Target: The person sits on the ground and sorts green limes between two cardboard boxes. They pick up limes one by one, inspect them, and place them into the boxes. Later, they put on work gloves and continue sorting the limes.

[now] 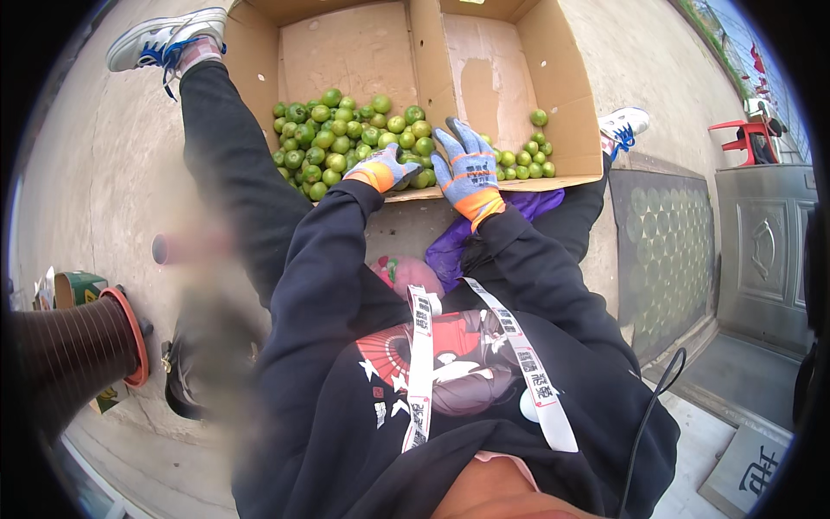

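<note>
Small round green fruits (pixel 324 146) fill much of the near part of the left compartment of a cardboard box (pixel 350 52). A smaller group of the same fruits (pixel 524 157) lies in the right compartment. My left hand (pixel 381 170), in a grey-blue and orange work glove, rests on the near fruits of the left compartment, thumb spread to the right. Its palm is hidden. My right hand (pixel 470 172), in a matching glove, is by the near end of the cardboard divider (pixel 431 61), back upward and fingers extended apart. No fruit shows in it.
The box stands between my outstretched legs. A purple plastic bag (pixel 447 250) and a pink item (pixel 408 274) lie nearer me. A brown ribbed object with an orange rim (pixel 123 337) is at left. A metal door panel (pixel 765 240) and a red stool (pixel 749 139) are at right.
</note>
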